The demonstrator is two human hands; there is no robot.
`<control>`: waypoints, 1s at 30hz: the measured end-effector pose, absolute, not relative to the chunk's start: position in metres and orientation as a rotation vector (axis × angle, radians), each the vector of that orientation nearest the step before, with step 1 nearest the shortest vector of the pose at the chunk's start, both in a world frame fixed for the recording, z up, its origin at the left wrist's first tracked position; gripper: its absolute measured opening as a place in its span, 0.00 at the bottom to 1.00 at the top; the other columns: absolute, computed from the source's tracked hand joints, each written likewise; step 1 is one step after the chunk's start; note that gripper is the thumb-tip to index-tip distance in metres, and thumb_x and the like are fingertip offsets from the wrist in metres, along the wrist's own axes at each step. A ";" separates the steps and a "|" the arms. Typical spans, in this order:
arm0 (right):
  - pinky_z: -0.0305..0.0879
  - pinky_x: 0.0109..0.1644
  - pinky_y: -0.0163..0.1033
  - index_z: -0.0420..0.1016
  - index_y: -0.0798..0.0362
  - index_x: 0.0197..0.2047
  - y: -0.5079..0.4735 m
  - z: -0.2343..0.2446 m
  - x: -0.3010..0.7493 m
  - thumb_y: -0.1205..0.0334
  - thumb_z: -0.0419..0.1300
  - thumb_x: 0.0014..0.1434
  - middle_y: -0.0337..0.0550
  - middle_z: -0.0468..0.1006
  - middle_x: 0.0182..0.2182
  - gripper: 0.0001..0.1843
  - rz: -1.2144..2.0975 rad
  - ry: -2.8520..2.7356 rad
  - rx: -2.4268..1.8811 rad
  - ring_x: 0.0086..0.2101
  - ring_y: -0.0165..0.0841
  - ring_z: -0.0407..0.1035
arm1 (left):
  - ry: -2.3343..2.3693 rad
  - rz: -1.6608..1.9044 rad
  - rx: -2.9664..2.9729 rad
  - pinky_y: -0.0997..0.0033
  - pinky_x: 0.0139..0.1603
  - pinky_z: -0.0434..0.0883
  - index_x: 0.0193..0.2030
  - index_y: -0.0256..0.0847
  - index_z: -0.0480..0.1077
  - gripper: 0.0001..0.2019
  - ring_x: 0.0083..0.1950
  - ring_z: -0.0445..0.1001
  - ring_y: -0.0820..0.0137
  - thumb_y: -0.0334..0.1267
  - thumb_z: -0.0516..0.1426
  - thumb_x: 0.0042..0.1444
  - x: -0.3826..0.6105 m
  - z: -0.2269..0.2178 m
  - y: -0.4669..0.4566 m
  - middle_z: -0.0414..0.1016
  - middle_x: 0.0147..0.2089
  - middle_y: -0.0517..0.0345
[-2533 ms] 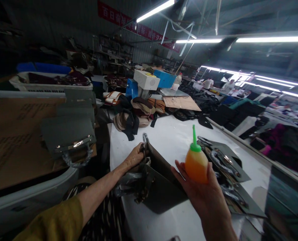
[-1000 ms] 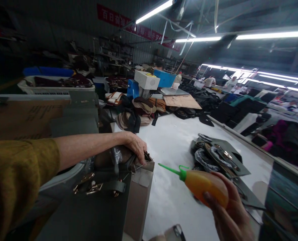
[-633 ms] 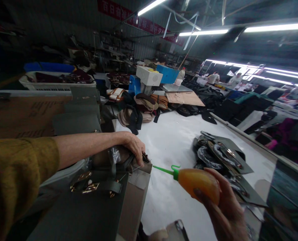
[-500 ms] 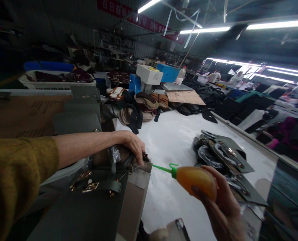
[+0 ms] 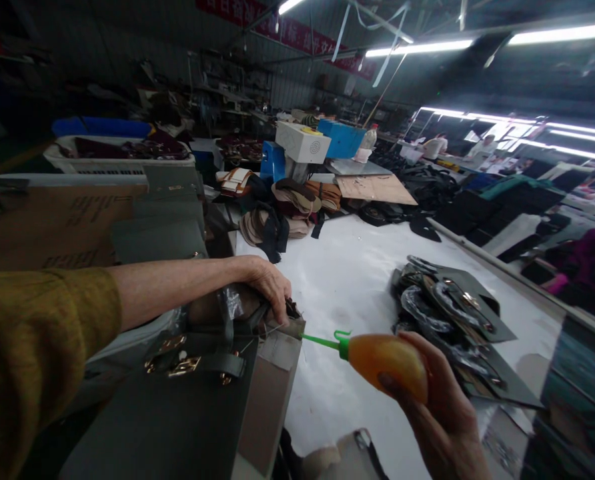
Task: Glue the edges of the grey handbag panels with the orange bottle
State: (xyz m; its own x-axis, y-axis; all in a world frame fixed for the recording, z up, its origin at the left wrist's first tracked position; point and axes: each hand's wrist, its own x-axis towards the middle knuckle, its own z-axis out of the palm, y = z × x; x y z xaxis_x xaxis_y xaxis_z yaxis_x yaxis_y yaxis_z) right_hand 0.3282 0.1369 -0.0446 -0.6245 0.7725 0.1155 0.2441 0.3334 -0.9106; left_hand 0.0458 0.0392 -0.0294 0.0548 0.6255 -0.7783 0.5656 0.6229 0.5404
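My right hand (image 5: 442,400) is wrapped round an amber squeeze bottle (image 5: 385,360) with a long green nozzle (image 5: 321,341). The nozzle points left, its tip at the upper corner of a grey-green bag (image 5: 162,413); whether it touches cannot be made out. With fingers bent down, my left hand (image 5: 271,288) pinches the bag's top edge close to that corner. A strap with gold buckles (image 5: 185,365) lies across the bag's front. Loose threads stick out beside my left fingertips.
Several bag pieces with plastic-wrapped handles (image 5: 442,307) are stacked on the white table (image 5: 347,267) to the right. Bundled straps (image 5: 257,227) and a white-and-blue machine (image 5: 302,141) stand behind. A cardboard box (image 5: 72,227) and a white basket (image 5: 122,162) are at left.
The bottle has shifted slightly left, bringing its nozzle tip to the bag's corner. My left hand keeps its hold on the edge. The whole view has shifted a little.
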 end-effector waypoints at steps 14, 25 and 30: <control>0.71 0.43 0.37 0.67 0.41 0.53 0.151 -0.071 0.334 0.51 0.66 0.52 0.40 0.73 0.48 0.25 1.184 -2.085 -0.658 0.43 0.40 0.71 | 1.561 0.067 0.939 0.75 0.20 0.66 0.22 0.37 0.72 0.13 0.22 0.69 0.69 0.45 0.67 0.40 0.043 -0.037 0.038 0.73 0.23 0.56; 0.64 0.48 0.31 0.66 0.42 0.52 0.137 -0.060 0.335 0.47 0.64 0.53 0.36 0.71 0.47 0.25 1.302 -2.042 -0.826 0.44 0.34 0.67 | 1.625 0.001 1.064 0.73 0.23 0.68 0.24 0.38 0.73 0.13 0.25 0.71 0.67 0.46 0.66 0.41 0.044 -0.029 0.040 0.75 0.26 0.55; 0.67 0.42 0.31 0.65 0.45 0.53 0.138 -0.056 0.325 0.50 0.66 0.52 0.40 0.71 0.44 0.26 1.419 -1.927 -0.786 0.40 0.34 0.67 | 1.616 -0.003 1.103 0.74 0.21 0.64 0.25 0.37 0.72 0.15 0.23 0.67 0.70 0.48 0.65 0.43 0.044 -0.030 0.040 0.73 0.24 0.56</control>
State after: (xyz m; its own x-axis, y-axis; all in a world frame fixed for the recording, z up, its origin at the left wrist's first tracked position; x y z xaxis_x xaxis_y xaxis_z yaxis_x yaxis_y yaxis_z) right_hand 0.3249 0.1383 -0.0561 -0.6360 0.7611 0.1275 0.1039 0.2482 -0.9631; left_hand 0.0440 0.0396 -0.0304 0.0608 0.6396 -0.7663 0.6421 0.5627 0.5206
